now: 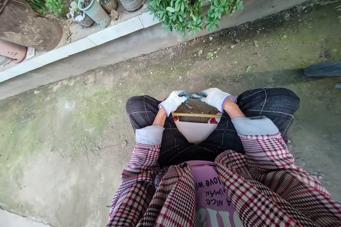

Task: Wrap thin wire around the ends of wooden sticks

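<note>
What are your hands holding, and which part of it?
A small twisted metal piece, pinched at each end by the left hand and right hand. I can't tell exactly what it is.

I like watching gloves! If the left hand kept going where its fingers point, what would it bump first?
Probably the teal-and-silver object it already touches; the right hand lies just beyond.

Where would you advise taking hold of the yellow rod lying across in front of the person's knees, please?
Take the yellow rod at its middle, fingers coming from above: it is thin and straight, lying crosswise, and that stretch shows bare below the gloved left hand, right hand and the teal-handled metal tool.
</note>
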Demonstrator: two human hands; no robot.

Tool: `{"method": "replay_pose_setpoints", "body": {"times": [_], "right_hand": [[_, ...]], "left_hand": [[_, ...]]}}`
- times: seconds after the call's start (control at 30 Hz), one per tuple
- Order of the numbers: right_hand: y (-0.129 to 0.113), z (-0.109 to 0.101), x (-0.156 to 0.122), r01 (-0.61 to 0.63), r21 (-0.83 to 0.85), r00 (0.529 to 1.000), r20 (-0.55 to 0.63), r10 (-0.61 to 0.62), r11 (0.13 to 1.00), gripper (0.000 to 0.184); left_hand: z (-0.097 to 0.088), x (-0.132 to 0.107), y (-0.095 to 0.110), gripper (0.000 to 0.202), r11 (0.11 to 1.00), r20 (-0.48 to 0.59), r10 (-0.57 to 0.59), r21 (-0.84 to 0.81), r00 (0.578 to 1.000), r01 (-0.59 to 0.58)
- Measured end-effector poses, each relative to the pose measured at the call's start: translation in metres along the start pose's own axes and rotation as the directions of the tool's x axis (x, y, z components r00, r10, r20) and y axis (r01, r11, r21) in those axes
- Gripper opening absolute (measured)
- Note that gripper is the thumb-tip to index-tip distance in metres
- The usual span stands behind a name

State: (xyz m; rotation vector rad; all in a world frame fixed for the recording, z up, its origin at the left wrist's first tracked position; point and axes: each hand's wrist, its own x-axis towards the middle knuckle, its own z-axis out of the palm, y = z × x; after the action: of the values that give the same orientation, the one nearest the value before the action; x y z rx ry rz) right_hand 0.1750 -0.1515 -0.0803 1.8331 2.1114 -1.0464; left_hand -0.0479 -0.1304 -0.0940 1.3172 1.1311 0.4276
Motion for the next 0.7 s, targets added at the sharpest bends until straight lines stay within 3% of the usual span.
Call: {"method": "replay_pose_setpoints", "body": {"times": [0.2,0.3,0.43,0.5,0.57,0.63,0.7], "right_hand": [[0.002,-0.003,-0.007,-0.004,0.035,0.999,0.051,0.002,0.999,0.019],[0.003,-0.004,-0.007,-0.013,0.082,1.000,0.004,0.013,0.997,0.016],[0.003,-0.006,-0.006,-0.074,0.277,0.990,-0.092,0.103,0.958,0.015],[0.002,-0.006,-0.009,-0.060,0.534,0.989,-0.081,0.122,0.844,0.020],[0.002,-0.005,-0.014,0.019,0.785,0.994,-0.083,0.075,0.619,0.028],[0.001,-0.005,-0.021,0.106,0.902,0.994,-0.112,-0.009,0.418,0.037],[0.000,-0.006,-0.029,0.135,0.933,0.990,-0.113,-0.084,0.333,0.041]], "left_hand": [[-0.005,0.006,-0.007,0.016,0.998,-0.103,-0.032,0.046,0.994,0.037],[-0.004,0.007,-0.008,0.013,0.997,-0.152,-0.058,0.035,0.987,0.064],[0.003,-0.002,0.003,0.014,0.993,-0.081,-0.090,-0.086,0.993,0.083],[0.004,-0.007,0.008,0.017,0.985,0.009,-0.068,-0.160,0.998,0.069],[0.003,-0.009,0.012,0.020,0.971,0.069,-0.010,-0.238,0.998,0.026],[0.001,-0.007,0.012,0.023,0.953,0.078,0.045,-0.301,0.996,-0.019],[-0.002,-0.004,0.009,0.023,0.956,0.048,0.058,-0.292,0.997,-0.041]]}}
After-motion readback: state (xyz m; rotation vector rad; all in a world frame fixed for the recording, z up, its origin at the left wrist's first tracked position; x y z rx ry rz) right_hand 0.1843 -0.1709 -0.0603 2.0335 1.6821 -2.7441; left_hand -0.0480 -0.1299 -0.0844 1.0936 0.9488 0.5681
